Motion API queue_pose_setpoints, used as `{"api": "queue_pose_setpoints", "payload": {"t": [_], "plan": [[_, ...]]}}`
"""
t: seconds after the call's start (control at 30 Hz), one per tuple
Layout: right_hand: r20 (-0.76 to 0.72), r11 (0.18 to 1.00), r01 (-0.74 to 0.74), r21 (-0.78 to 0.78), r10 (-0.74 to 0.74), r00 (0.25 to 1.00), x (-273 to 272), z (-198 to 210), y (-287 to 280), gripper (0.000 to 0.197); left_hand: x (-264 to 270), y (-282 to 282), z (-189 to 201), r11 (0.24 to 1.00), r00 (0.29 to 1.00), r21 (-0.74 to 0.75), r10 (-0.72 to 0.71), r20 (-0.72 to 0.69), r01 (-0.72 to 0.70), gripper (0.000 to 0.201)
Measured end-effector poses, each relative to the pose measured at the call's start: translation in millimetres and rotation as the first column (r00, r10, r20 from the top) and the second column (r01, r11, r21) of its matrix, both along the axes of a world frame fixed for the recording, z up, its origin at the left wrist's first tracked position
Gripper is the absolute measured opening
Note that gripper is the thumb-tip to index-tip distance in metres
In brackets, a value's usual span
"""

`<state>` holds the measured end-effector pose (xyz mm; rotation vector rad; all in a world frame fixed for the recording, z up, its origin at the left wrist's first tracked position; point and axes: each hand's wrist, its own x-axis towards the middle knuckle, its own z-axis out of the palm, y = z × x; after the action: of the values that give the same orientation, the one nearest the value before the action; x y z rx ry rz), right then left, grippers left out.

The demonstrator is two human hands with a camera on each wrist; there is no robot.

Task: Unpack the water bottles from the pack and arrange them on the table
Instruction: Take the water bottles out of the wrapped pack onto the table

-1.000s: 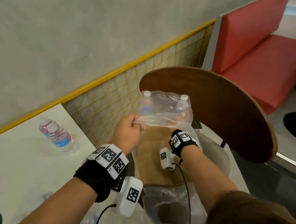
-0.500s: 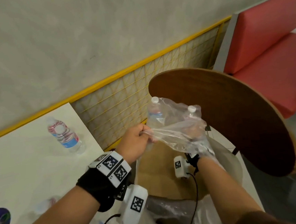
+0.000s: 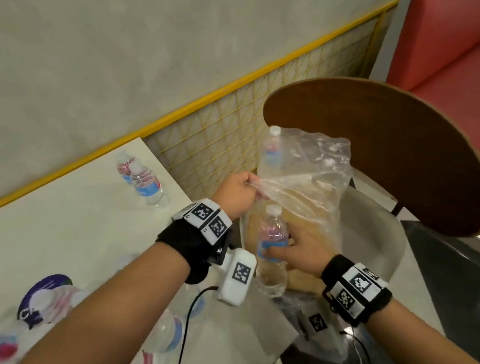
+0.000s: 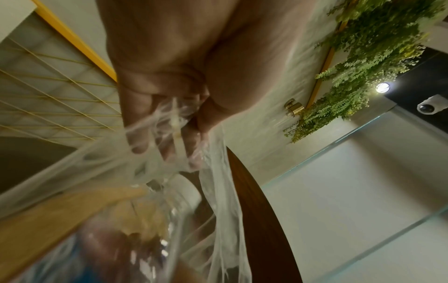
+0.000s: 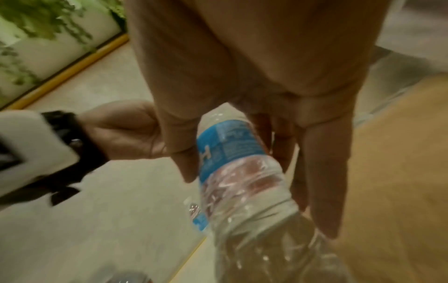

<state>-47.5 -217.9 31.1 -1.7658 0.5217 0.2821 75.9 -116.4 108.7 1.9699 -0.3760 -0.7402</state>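
My left hand (image 3: 238,193) (image 4: 167,122) grips a bunched edge of the clear plastic pack wrap (image 3: 311,175) (image 4: 218,191) and holds it up beside the table. One water bottle (image 3: 272,152) with a white cap still stands inside the wrap. My right hand (image 3: 295,250) (image 5: 242,153) grips another water bottle (image 3: 271,246) (image 5: 237,168) round its blue label, outside and below the wrap. Two water bottles (image 3: 145,182) stand on the white table (image 3: 61,228) near its far right corner.
A round dark wooden chair back (image 3: 391,152) rises right behind the wrap, above a light seat (image 3: 379,244). A yellow wire grid (image 3: 228,133) lines the wall. Blurred bottles and plastic (image 3: 160,336) lie at the table's near edge. A red bench (image 3: 448,44) is far right.
My right hand has come out of the wrap and down toward me, gripping one bottle. My left hand keeps its grip on the wrap, which now holds one bottle.
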Motion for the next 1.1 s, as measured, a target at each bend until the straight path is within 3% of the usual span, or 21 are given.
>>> {"api": "queue_pose_setpoints", "payload": {"t": [0.1, 0.2, 0.27, 0.43, 0.6, 0.7, 0.73, 0.77, 0.83, 0.9, 0.93, 1.0, 1.07, 1.1], "plan": [[0.081, 0.969, -0.211, -0.131, 0.222, 0.972, -26.8, -3.1, 8.3, 0.06, -0.7, 9.9, 5.5, 0.989, 0.998, 0.136, -0.06, -0.028, 0.063, 0.018], [0.036, 0.842, -0.457, -0.286, 0.486, 0.873, -49.0, -4.7, 28.9, 0.064, -6.0, 15.7, 14.0, 0.953, 0.989, 0.267, -0.125, -0.073, 0.14, 0.01], [-0.008, 0.784, -0.553, -0.283, 0.574, 0.819, -57.7, -11.9, 49.4, 0.072, -8.9, 15.5, 17.2, 0.939, 0.984, 0.298, -0.149, -0.101, 0.173, 0.017], [-0.037, 0.708, -0.654, -0.266, 0.671, 0.741, -50.7, -33.1, 111.1, 0.073, -14.3, 11.7, 18.1, 0.956, 0.985, 0.251, -0.127, -0.116, 0.152, 0.013], [0.058, 0.756, -0.582, -0.299, 0.623, 0.78, -35.8, -30.5, 145.5, 0.068, -17.5, 12.9, 17.9, 0.965, 0.99, 0.232, -0.1, -0.101, 0.122, 0.015], [-0.081, 0.752, -0.62, -0.223, 0.62, 0.781, -36.9, -33.5, 124.5, 0.079, -15.8, 15.0, 14.7, 0.976, 0.994, 0.206, -0.06, -0.088, 0.077, 0.021], [-0.11, 0.772, -0.595, -0.222, 0.587, 0.802, -34.9, -36.7, 106.2, 0.072, -15.4, 15.5, 12.0, 0.979, 0.996, 0.196, -0.049, -0.072, 0.063, 0.023], [-0.117, 0.815, -0.528, -0.239, 0.515, 0.849, -30.8, -34.5, 84.8, 0.059, -15.6, 15.4, 9.5, 0.982, 0.998, 0.184, -0.043, -0.041, 0.05, 0.023], [-0.074, 0.921, -0.247, -0.302, 0.236, 0.969, -11.8, -30.2, 38.8, 0.038, -16.6, 14.4, 5.9, 0.987, 0.997, 0.158, -0.031, 0.064, 0.02, 0.019], [-0.033, 0.969, 0.054, -0.242, -0.063, 0.997, 16.5, -15.6, 2.2, 0.038, -18.3, 10.7, 5.2, 0.993, 0.989, 0.114, 0.01, 0.149, -0.027, 0.02], [-0.043, 0.966, 0.133, -0.22, -0.146, 0.988, 30.5, -9.9, -12.0, 0.042, -19.8, 8.4, 6.3, 0.994, 0.984, 0.095, 0.034, 0.175, -0.052, 0.021], [-0.016, 0.924, 0.095, -0.371, -0.109, 0.994, 49.5, -0.1, -34.0, 0.049, -22.4, 3.8, 10.2, 0.995, 0.973, 0.06, 0.07, 0.22, -0.085, 0.023], [-0.114, 0.766, -0.097, -0.635, 0.032, 0.993, 59.5, 12.7, -46.8, 0.057, -23.6, 0.3, 13.6, 0.995, 0.963, 0.035, 0.078, 0.259, -0.09, 0.021], [-0.261, 0.647, -0.267, -0.715, 0.107, 0.959, 61.2, 22.2, -48.2, 0.06, -24.4, -0.4, 14.8, 0.995, 0.958, 0.034, 0.077, 0.275, -0.09, 0.02]]}}
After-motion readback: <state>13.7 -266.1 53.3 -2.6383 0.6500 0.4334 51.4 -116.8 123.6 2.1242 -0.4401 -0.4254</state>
